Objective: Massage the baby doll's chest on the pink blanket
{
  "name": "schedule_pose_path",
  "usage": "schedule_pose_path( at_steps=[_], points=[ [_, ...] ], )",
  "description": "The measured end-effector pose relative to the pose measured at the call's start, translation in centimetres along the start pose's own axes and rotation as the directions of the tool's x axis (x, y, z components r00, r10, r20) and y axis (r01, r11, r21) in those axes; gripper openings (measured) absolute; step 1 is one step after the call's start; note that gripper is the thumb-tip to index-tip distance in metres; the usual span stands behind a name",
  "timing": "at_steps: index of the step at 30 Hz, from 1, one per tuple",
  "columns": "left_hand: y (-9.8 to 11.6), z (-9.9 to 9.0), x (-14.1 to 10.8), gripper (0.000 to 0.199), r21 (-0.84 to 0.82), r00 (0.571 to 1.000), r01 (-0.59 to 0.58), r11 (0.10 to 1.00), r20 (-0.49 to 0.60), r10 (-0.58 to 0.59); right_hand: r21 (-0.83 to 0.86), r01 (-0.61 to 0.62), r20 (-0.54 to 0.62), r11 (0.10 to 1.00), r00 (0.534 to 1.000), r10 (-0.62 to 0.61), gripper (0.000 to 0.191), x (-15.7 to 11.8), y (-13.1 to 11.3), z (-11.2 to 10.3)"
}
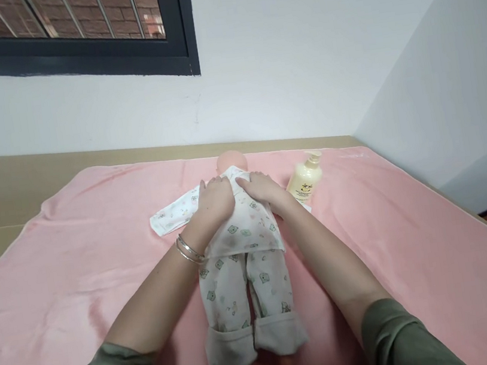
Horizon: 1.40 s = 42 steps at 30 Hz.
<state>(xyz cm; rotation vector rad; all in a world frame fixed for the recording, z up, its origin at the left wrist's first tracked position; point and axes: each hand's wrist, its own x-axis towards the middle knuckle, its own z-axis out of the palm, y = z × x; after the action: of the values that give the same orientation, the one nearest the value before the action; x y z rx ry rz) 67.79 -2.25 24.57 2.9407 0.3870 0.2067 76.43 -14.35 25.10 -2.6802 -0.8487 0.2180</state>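
Note:
A baby doll lies on a pink blanket (102,275), its bald head (231,160) toward the wall. It wears a white printed top (250,230) and matching trousers (227,293) with turned-up cuffs. My left hand (217,199) is closed at the top's left shoulder area, its fingers curled on the cloth. On the other shoulder area, my right hand (262,189) has its fingers pressed together on the cloth, with the thumb toward the collar. One sleeve (175,213) stretches out to the left; the other is mostly hidden behind my right forearm.
A pale yellow pump bottle (304,181) is on the blanket, just right of my right hand. Behind the blanket runs a tan surface edge (130,151) against a white wall. A dark-framed window (178,22) is at upper left.

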Motion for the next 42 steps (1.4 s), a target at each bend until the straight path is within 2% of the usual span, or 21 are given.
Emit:
schedule_pose_path(
  at_steps=[3,6,8,10,12,15,17,20,23,26,29,31,34,36,37,40,41,42],
  points=[
    [0.0,0.3,0.4,0.039,-0.097,1.000,0.021,0.995,-0.020,-0.023,-0.098,0.010,-0.039,0.995,0.999,-0.014,0.063,-1.0,-1.2,0.8],
    [-1.5,0.8,1.7,0.042,-0.255,0.995,0.098,0.962,-0.001,-0.101,-0.237,0.030,-0.122,0.971,0.991,-0.060,0.058,-3.2,-3.5,1.7],
    [-2.1,1.1,2.1,0.047,-0.287,0.993,0.117,0.951,0.003,-0.121,-0.292,0.058,-0.140,0.955,0.985,-0.103,0.055,-4.1,-4.4,1.7],
    [-1.8,1.1,1.8,0.047,-0.228,0.995,0.093,0.969,-0.013,-0.098,-0.279,0.097,-0.103,0.956,0.986,-0.130,0.048,-3.9,-4.2,1.4],
    [-0.6,0.7,0.8,0.042,-0.116,0.998,0.044,0.992,-0.045,-0.049,-0.201,0.106,-0.059,0.974,0.991,-0.120,0.043,-2.7,-3.0,0.9],
    [1.2,0.1,-0.6,0.038,-0.012,0.999,0.004,1.000,-0.052,-0.004,-0.095,0.062,-0.056,0.994,0.996,-0.068,0.053,-0.4,-0.7,0.5],
    [1.5,-0.1,-0.8,0.035,-0.026,0.999,-0.003,1.000,-0.036,0.002,-0.093,0.051,-0.064,0.994,0.996,-0.057,0.061,0.2,-0.1,0.6],
    [0.2,0.5,0.5,0.034,-0.148,0.998,0.041,0.988,-0.035,-0.047,-0.174,0.043,-0.082,0.984,0.995,-0.057,0.060,-0.8,-1.2,1.0],
    [-1.6,1.5,2.0,0.039,-0.288,0.992,0.099,0.953,-0.052,-0.118,-0.283,0.052,-0.113,0.958,0.990,-0.087,0.049,-2.7,-3.1,1.4],
    [-2.1,1.8,2.2,0.041,-0.281,0.991,0.109,0.953,-0.048,-0.128,-0.241,0.136,-0.105,0.961,0.981,-0.165,0.046,-2.7,-3.3,1.6],
    [-1.1,0.6,1.0,0.037,-0.163,0.997,0.063,0.985,-0.034,-0.069,-0.062,0.198,-0.086,0.978,0.975,-0.202,0.050,-0.9,-1.3,1.4],
    [-0.4,-0.7,0.0,0.035,-0.154,1.000,0.025,0.988,0.006,-0.024,0.005,0.143,-0.091,0.990,0.986,-0.142,0.056,0.3,0.3,1.1],
    [-0.2,-2.9,-0.8,0.040,-0.283,0.997,0.051,0.958,0.071,-0.032,0.016,0.057,-0.245,0.998,0.968,-0.051,0.062,0.4,1.0,0.7],
    [-0.7,-3.9,-0.9,0.048,-0.391,0.995,0.099,0.915,0.051,-0.086,-0.026,0.127,-0.367,0.992,0.921,-0.128,0.061,-0.4,0.1,0.8],
    [-1.0,-4.3,-0.9,0.052,-0.429,0.992,0.120,0.895,0.030,-0.119,-0.064,0.189,-0.372,0.980,0.907,-0.199,0.060,-1.0,-0.6,0.9],
    [-2.2,-4.9,-0.5,0.057,-0.474,0.984,0.156,0.867,-0.004,-0.179,-0.130,0.340,-0.187,0.931,0.914,-0.360,0.059,-2.3,-2.6,1.8],
    [-2.6,-5.0,-0.5,0.057,-0.478,0.983,0.155,0.865,-0.015,-0.185,-0.129,0.348,-0.151,0.929,0.919,-0.365,0.061,-2.5,-3.1,2.1],
    [-2.9,-5.1,-0.4,0.058,-0.483,0.982,0.148,0.863,-0.033,-0.187,-0.123,0.330,-0.163,0.936,0.924,-0.347,0.063,-2.6,-3.4,2.3]
  ],
)
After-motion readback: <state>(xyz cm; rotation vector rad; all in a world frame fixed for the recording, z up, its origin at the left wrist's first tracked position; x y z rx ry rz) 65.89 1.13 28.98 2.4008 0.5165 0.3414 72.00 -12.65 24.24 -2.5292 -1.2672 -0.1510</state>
